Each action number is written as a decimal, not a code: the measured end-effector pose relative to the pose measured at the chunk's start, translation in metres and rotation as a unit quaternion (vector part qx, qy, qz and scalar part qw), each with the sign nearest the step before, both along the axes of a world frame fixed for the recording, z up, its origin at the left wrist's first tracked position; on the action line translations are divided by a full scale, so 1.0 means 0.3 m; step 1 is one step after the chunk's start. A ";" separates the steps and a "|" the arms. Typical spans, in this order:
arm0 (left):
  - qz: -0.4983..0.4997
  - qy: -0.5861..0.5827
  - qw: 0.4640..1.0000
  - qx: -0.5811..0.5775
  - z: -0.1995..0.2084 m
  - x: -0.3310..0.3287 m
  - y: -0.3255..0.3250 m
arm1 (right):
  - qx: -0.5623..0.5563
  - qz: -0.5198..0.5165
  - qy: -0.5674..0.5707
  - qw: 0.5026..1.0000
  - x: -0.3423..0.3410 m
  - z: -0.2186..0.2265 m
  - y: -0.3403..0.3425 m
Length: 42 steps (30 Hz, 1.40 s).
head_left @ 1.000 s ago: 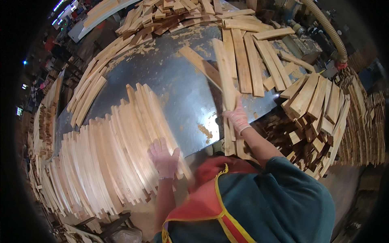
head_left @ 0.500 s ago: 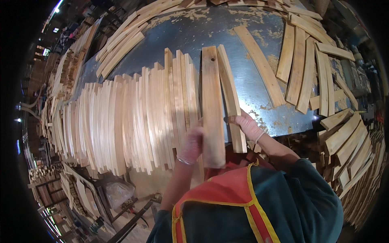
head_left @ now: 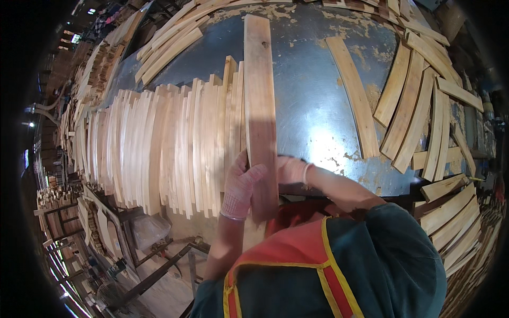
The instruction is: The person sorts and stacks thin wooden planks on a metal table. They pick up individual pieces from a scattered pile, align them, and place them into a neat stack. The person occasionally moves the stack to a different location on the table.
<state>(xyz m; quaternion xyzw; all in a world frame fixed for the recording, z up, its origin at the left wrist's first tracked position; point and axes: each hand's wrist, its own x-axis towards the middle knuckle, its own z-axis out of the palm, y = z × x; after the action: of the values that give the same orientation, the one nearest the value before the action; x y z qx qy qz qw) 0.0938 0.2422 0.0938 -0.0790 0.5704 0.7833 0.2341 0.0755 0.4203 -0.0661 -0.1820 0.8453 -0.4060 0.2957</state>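
A long, flat wooden board with a dark knot near its far end stands tilted in front of me. My left hand, in a thin pale glove, is closed around its left edge, with the thumb across the face. At the board's right edge is my right hand, also gloved and slightly blurred; its fingertips are hidden behind the wood. Just left of the board, a tight row of similar boards stands on edge along the metal table.
To the right, one board lies alone, with several loose boards beyond it. More boards are piled at the lower right and far left. Sawdust is scattered on the table. A metal frame stands at lower left.
The knotted board has shifted left and away from me, up against the row. My right hand has come left to its edge, and the second board it held no longer shows separately.
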 end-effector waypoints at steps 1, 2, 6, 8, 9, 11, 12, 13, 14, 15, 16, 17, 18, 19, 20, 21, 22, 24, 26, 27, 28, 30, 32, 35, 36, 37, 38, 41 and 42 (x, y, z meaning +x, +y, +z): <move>-0.015 -0.015 0.999 0.037 0.008 -0.020 0.001 | -0.028 -0.008 0.031 0.999 -0.048 -0.048 0.028; 0.028 -0.030 0.999 0.025 0.000 0.000 -0.031 | 0.016 -0.101 0.015 0.995 -0.089 0.059 0.089; 0.075 -0.038 0.996 0.012 -0.091 0.037 -0.096 | 0.333 -0.383 0.210 0.836 -0.087 0.157 0.515; 0.047 -0.024 0.998 -0.028 -0.133 0.018 -0.135 | 0.391 -0.414 0.202 0.797 0.002 0.069 0.666; 0.030 -0.022 0.997 -0.062 -0.140 0.008 -0.145 | 0.399 -0.404 0.197 0.799 0.043 0.062 0.707; -0.002 -0.025 0.999 -0.034 -0.147 0.006 -0.169 | 0.350 -0.462 0.149 0.801 0.074 0.052 0.686; -0.010 -0.032 0.999 0.025 -0.150 0.033 -0.203 | 0.319 -0.472 0.112 0.814 0.093 0.101 0.641; -0.020 -0.039 0.996 0.081 -0.138 0.038 -0.217 | 0.281 -0.484 0.076 0.825 0.097 0.143 0.570; -0.027 -0.023 0.996 0.077 -0.131 0.047 -0.210 | 0.208 -0.514 0.115 0.824 0.139 0.151 0.494; -0.022 -0.005 0.997 0.071 -0.107 0.068 -0.221 | 0.193 -0.517 0.107 0.827 0.164 0.146 0.386; -0.023 0.010 0.998 0.064 -0.083 0.081 -0.222 | 0.134 -0.513 0.076 0.844 0.215 0.144 0.304; -0.024 0.025 0.998 0.057 -0.060 0.092 -0.221 | 0.039 -0.485 0.019 0.874 0.259 0.149 0.231; -0.016 0.040 0.998 0.050 -0.048 0.106 -0.237 | -0.053 -0.451 -0.048 0.890 0.298 0.164 0.142; -0.015 0.055 0.998 0.039 -0.040 0.116 -0.242 | 0.048 -0.412 0.108 0.903 0.338 0.020 -0.004; 0.001 0.070 0.997 0.026 -0.042 0.124 -0.280 | -0.002 -0.283 -0.016 0.959 0.325 0.195 -0.063; -0.006 0.084 0.996 0.017 -0.030 0.123 -0.267 | -0.016 -0.289 0.017 0.957 0.311 0.077 -0.161; -0.002 0.063 0.998 0.013 0.010 0.131 -0.206 | -0.026 -0.313 0.053 0.948 0.299 -0.029 -0.210; -0.025 0.079 0.995 0.046 0.011 0.148 -0.216 | -0.209 -0.329 -0.142 0.910 0.302 0.060 -0.147; -0.058 0.109 0.990 0.075 0.032 0.153 -0.182 | -0.424 -0.355 -0.211 0.806 0.365 0.197 -0.083; -0.095 0.124 0.986 0.062 0.011 0.157 -0.163 | -0.495 -0.351 -0.210 0.766 0.430 0.363 -0.080; -0.140 0.140 0.979 0.046 -0.008 0.176 -0.131 | -0.568 -0.348 -0.203 0.718 0.510 0.479 -0.072; -0.243 0.198 0.949 -0.008 0.016 0.191 -0.041 | -0.585 -0.359 -0.106 0.719 0.568 0.537 -0.039; -0.278 0.168 0.946 -0.013 0.102 0.214 0.049 | -0.551 -0.374 -0.016 0.746 0.614 0.567 0.012; -0.296 0.177 0.937 -0.055 0.095 0.194 0.074 | -0.014 -0.426 0.252 0.869 0.856 0.611 0.399; -0.283 0.197 0.935 -0.086 0.062 0.167 0.035 | 0.270 -0.403 0.316 0.815 0.959 0.624 0.561; -0.255 0.193 0.942 -0.099 0.027 0.156 0.001 | 0.430 -0.418 0.326 0.731 1.075 0.659 0.713; -0.227 0.189 0.948 -0.115 -0.017 0.145 -0.031 | 0.605 -0.398 0.028 0.689 1.064 0.852 0.760; -0.226 0.171 0.953 -0.113 -0.093 0.121 0.010 | 0.417 -0.750 0.120 0.499 1.585 0.966 1.175; -0.240 0.176 0.944 -0.140 -0.105 0.108 0.034 | 0.481 -0.734 0.072 0.474 1.640 1.029 1.185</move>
<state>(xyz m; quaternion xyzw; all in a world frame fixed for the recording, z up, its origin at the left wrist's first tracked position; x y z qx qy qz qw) 0.1261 0.2523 0.0624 0.1676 0.7084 0.6177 0.2975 0.5673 0.7758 0.2425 0.6472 0.7509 0.0099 -0.1312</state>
